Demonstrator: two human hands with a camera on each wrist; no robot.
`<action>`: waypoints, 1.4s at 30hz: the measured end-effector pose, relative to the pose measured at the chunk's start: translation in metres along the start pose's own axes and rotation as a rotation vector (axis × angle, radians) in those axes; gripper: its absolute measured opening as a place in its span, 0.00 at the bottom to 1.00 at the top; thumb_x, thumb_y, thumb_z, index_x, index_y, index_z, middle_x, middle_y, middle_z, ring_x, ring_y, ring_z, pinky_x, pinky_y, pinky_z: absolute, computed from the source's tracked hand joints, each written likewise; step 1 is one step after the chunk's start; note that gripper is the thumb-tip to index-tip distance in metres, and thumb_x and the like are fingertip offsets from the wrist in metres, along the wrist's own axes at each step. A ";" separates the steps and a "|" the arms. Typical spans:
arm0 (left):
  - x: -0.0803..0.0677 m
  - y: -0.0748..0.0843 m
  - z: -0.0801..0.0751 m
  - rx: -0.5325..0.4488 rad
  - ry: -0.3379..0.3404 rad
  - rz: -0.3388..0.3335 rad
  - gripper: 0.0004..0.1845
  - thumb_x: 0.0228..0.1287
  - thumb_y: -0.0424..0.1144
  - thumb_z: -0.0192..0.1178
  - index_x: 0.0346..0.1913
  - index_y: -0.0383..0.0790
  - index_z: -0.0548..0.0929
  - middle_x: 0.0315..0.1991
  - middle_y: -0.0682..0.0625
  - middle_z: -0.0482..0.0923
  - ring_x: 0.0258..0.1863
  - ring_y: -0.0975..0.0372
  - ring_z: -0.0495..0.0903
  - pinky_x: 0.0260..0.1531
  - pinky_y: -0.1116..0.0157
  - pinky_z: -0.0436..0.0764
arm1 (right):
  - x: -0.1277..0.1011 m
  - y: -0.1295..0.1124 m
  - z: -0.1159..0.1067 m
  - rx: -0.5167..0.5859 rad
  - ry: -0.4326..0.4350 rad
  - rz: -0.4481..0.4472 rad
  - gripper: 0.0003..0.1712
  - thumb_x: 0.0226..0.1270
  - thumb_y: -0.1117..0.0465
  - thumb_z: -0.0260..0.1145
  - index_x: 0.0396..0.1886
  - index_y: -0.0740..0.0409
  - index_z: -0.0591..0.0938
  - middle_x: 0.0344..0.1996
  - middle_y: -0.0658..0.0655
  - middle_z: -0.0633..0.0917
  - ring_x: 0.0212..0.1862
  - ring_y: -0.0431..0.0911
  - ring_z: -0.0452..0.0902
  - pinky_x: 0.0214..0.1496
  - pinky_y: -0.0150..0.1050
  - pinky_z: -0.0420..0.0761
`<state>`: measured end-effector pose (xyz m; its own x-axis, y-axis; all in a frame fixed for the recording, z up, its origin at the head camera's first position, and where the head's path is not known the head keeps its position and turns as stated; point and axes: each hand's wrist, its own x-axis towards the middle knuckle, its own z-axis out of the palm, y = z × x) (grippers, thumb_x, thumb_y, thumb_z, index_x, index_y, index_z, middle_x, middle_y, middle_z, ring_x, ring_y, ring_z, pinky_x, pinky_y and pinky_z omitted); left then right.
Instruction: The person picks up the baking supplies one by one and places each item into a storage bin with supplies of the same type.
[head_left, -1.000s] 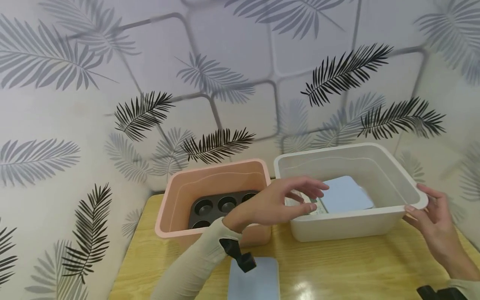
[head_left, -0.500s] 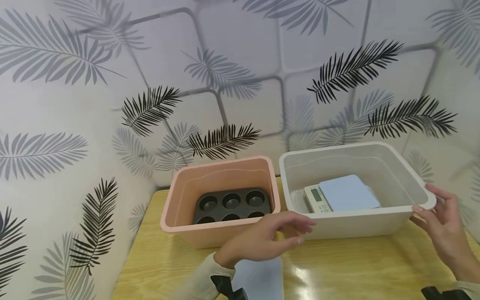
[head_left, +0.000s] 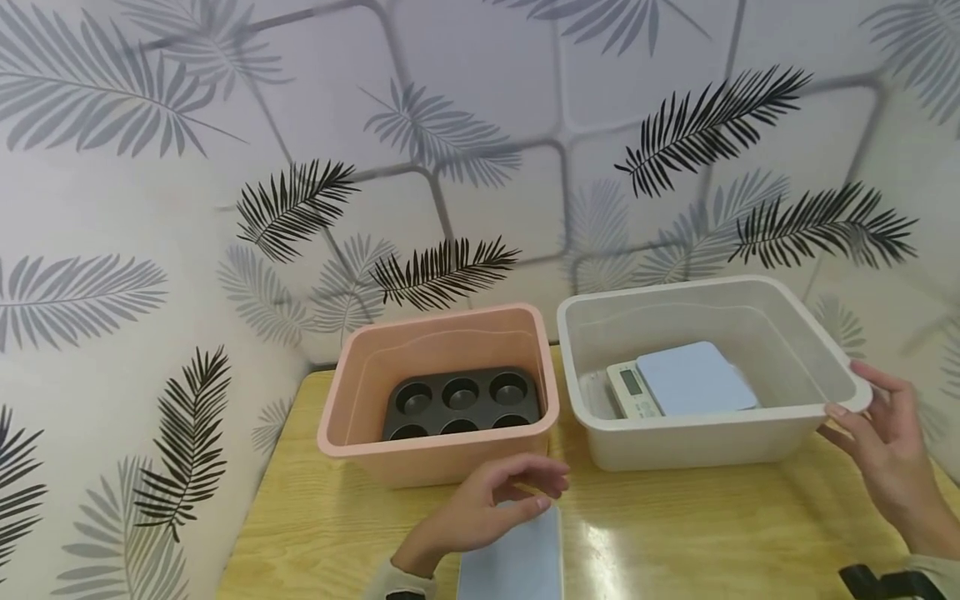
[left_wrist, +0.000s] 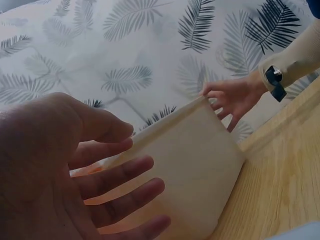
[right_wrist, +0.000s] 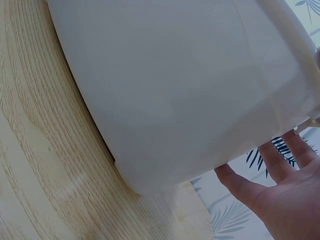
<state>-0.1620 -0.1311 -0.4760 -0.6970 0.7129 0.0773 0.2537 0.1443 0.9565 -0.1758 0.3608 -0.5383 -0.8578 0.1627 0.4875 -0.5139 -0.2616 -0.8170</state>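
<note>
My left hand [head_left: 487, 507] hovers over a flat light-blue rectangular thing [head_left: 517, 558] at the table's front, fingers relaxed and holding nothing. In the left wrist view its fingers are spread in front of a bin's side. At the right, my right hand [head_left: 888, 442] grips the front right corner of the white plastic bin [head_left: 712, 446], thumb on the rim. Fingers of that hand [right_wrist: 240, 187] also show along the bin's side in the right wrist view. Inside the white bin lies a digital kitchen scale [head_left: 693, 379] with a light-blue platform and a small display.
Left of the white bin stands a pink plastic bin [head_left: 450, 462] holding a dark muffin tin [head_left: 461, 400]. Both bins stand on a wooden table [head_left: 300, 517], against a wall [head_left: 480, 108] with a leaf pattern.
My left hand has moved from over the white bin down and left, to above the flat light-blue thing, uncovering the scale and muffin tin. My right hand keeps its place on the bin's corner.
</note>
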 end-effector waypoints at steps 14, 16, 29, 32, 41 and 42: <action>-0.052 -0.041 -0.010 -0.130 0.203 -0.106 0.20 0.83 0.33 0.59 0.71 0.33 0.80 0.65 0.24 0.80 0.61 0.60 0.87 0.60 0.67 0.87 | 0.003 0.000 -0.003 -0.035 -0.008 0.017 0.39 0.79 0.85 0.47 0.83 0.57 0.60 0.74 0.48 0.72 0.66 0.35 0.79 0.49 0.25 0.89; -0.058 -0.046 -0.012 -0.149 0.220 -0.113 0.20 0.83 0.33 0.59 0.71 0.32 0.79 0.65 0.23 0.79 0.60 0.63 0.87 0.58 0.68 0.87 | 0.003 0.000 -0.003 -0.037 -0.014 0.014 0.39 0.79 0.85 0.47 0.84 0.58 0.59 0.74 0.49 0.71 0.66 0.36 0.79 0.49 0.25 0.89; -0.088 -0.071 -0.009 -0.190 0.459 -0.260 0.24 0.79 0.31 0.62 0.71 0.22 0.76 0.59 0.25 0.81 0.48 0.67 0.86 0.52 0.72 0.86 | 0.002 0.000 -0.001 -0.004 0.015 0.031 0.38 0.79 0.84 0.45 0.82 0.55 0.61 0.74 0.48 0.72 0.67 0.35 0.79 0.48 0.26 0.89; -0.092 -0.076 -0.005 -0.185 0.536 -0.323 0.25 0.76 0.30 0.65 0.71 0.25 0.78 0.54 0.32 0.83 0.45 0.67 0.84 0.49 0.73 0.86 | 0.001 0.000 -0.001 -0.015 0.017 0.037 0.38 0.80 0.84 0.45 0.82 0.55 0.61 0.74 0.48 0.71 0.66 0.34 0.79 0.47 0.25 0.89; -0.097 -0.089 0.004 -0.159 0.585 -0.456 0.33 0.70 0.35 0.73 0.75 0.32 0.77 0.44 0.51 0.80 0.27 0.71 0.75 0.32 0.76 0.77 | 0.001 0.001 -0.001 0.041 0.006 0.008 0.38 0.78 0.86 0.43 0.81 0.57 0.62 0.75 0.51 0.70 0.64 0.36 0.83 0.48 0.27 0.90; -0.097 -0.090 0.005 -0.162 0.587 -0.470 0.34 0.69 0.36 0.75 0.75 0.32 0.77 0.44 0.51 0.80 0.26 0.70 0.74 0.30 0.76 0.76 | 0.001 0.001 -0.001 0.042 0.007 0.007 0.38 0.78 0.85 0.43 0.81 0.57 0.62 0.75 0.51 0.70 0.65 0.36 0.82 0.48 0.27 0.90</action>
<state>-0.1135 -0.2100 -0.5706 -0.9606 0.1136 -0.2538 -0.2270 0.2070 0.9516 -0.1772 0.3610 -0.5392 -0.8613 0.1670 0.4798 -0.5079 -0.3027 -0.8065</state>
